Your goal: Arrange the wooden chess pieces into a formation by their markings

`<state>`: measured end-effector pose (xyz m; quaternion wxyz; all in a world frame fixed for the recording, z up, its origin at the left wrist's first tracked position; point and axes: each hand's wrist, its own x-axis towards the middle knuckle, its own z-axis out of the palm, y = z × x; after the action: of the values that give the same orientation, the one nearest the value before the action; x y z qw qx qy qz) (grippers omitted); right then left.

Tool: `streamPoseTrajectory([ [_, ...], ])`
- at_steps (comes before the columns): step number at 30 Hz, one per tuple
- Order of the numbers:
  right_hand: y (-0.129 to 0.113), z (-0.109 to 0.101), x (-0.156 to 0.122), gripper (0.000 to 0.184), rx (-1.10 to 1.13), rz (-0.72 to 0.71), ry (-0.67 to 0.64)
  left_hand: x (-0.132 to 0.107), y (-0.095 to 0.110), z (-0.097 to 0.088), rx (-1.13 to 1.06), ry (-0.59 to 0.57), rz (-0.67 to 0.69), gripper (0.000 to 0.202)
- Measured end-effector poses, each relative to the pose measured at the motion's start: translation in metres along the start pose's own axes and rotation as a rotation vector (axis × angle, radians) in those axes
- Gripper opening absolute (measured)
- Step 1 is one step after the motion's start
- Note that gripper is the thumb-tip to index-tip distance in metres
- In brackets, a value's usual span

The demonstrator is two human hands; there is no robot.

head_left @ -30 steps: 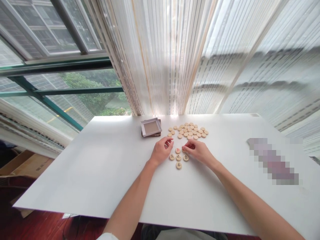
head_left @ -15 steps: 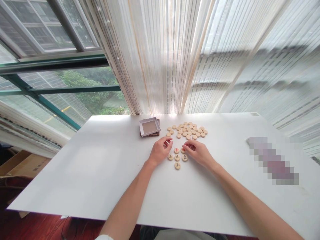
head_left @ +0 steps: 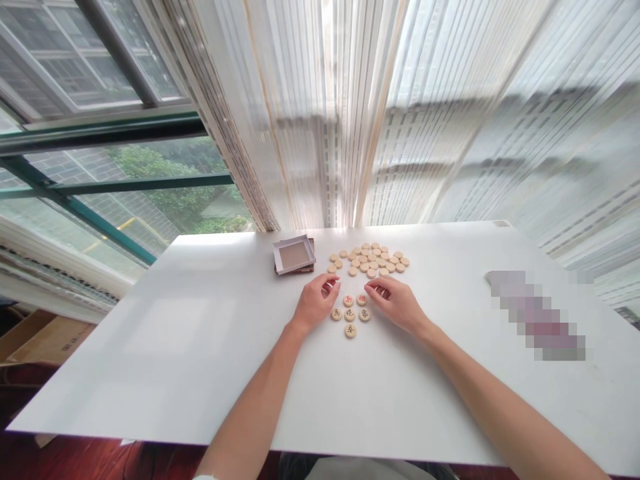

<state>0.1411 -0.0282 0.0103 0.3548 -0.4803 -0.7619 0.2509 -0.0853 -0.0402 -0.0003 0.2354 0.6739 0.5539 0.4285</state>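
Seven small groups' worth of space aside, several round wooden Chinese chess pieces lie face up between my hands. A red-marked piece (head_left: 349, 301) and a second red piece (head_left: 361, 299) form the upper row. Below them sit three black-marked pieces, the middle one (head_left: 349, 314) between its neighbours, and a lone black piece (head_left: 351, 331) lies nearest me. My left hand (head_left: 316, 301) hovers at their left, fingers curved, thumb and index apart, holding nothing. My right hand (head_left: 393, 301) is just right of the second red piece, fingertips drawn together with nothing visible in them.
Several blank-side-up pieces (head_left: 371, 258) lie loosely clustered farther back. A shallow open box (head_left: 295, 255) rests on a dark lid or box at their left. A blurred-out item (head_left: 543, 320) lies on the white table (head_left: 150, 360) at right. Curtains hang behind the far edge.
My right fingers have come off the second red piece, whose marking now shows fully. My left hand has barely moved. The whole view has shifted slightly.
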Motion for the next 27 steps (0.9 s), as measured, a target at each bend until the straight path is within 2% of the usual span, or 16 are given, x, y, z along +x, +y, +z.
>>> streamPoseTrajectory([
  [4,0.011,-0.018,0.004,0.025,-0.159,-0.135,0.169,0.000,0.000,-0.001,-0.003,-0.006,-0.002,0.023],
  [6,0.018,-0.026,0.006,0.026,-0.252,-0.209,0.185,-0.001,0.000,-0.001,-0.003,-0.008,0.000,0.023],
  [10,0.031,-0.032,0.007,0.033,-0.383,-0.263,0.115,-0.001,0.001,-0.001,0.004,0.001,-0.003,0.023],
  [16,0.029,-0.028,0.003,0.035,-0.557,-0.216,0.097,-0.001,0.001,-0.002,-0.004,-0.004,-0.004,0.024],
  [19,0.022,-0.027,0.001,0.040,-0.526,-0.242,0.056,-0.002,0.001,-0.002,0.004,-0.007,-0.004,0.024],
  [24,0.007,-0.022,-0.003,0.048,-0.365,-0.395,-0.149,-0.002,0.000,-0.001,0.028,-0.005,0.010,0.024],
  [27,0.002,-0.019,-0.006,0.047,-0.305,-0.424,-0.230,-0.001,-0.001,0.000,0.028,-0.004,0.018,0.023],
])
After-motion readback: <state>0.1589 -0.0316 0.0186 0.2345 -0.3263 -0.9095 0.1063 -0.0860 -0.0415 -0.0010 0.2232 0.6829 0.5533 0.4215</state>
